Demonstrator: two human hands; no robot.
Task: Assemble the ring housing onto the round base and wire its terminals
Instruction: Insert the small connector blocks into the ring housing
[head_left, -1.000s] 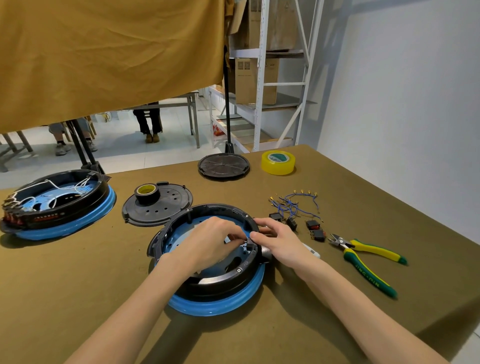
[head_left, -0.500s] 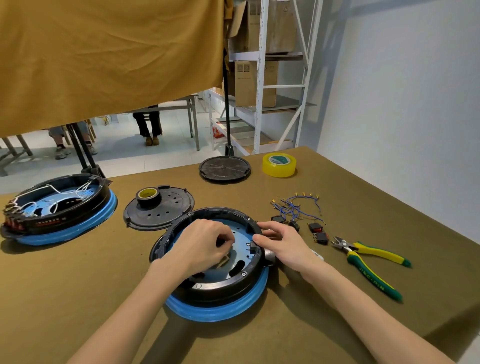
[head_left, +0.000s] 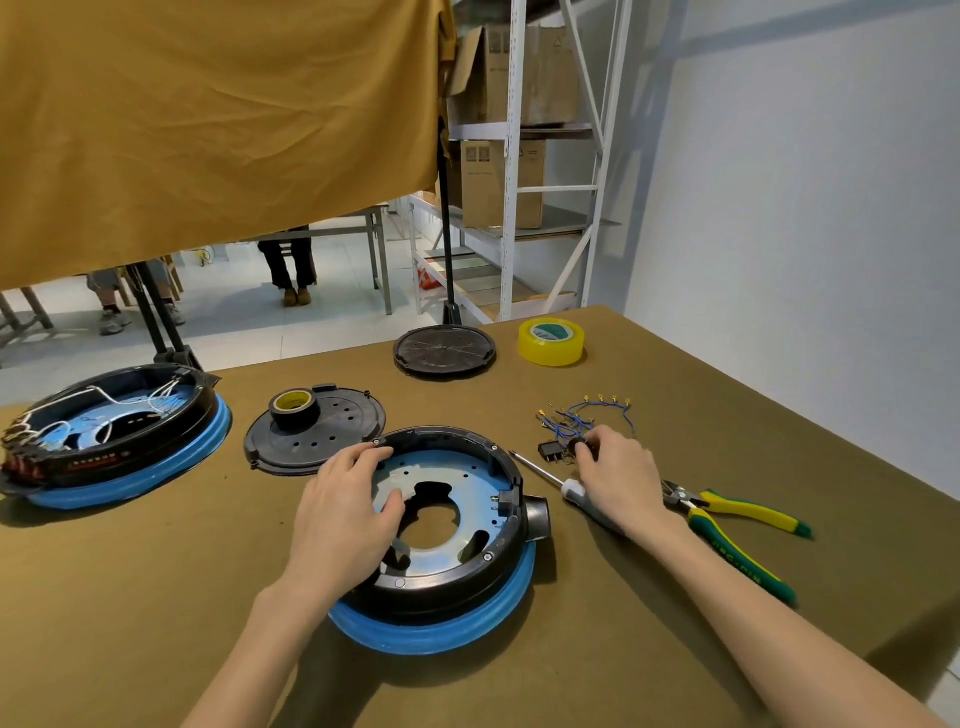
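Left hand rests open on the ring housing; right hand pinches a small black part; no legible writing.

Your left hand lies palm-down, fingers relaxed and spread, forearm angling in from lower left. Your right hand reaches forward, fingertips curled in a pinch, forearm extended from lower right.

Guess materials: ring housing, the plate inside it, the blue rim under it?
Ring housing: looks like black moulded plastic, semi-matte, with moulded bosses and screw heads.
Inner plate: probably stamped sheet metal, bright finish with a bluish reflection and punched cutouts.
Blue rim: smooth, slightly glossy; rubber or soft plastic, cannot tell which.
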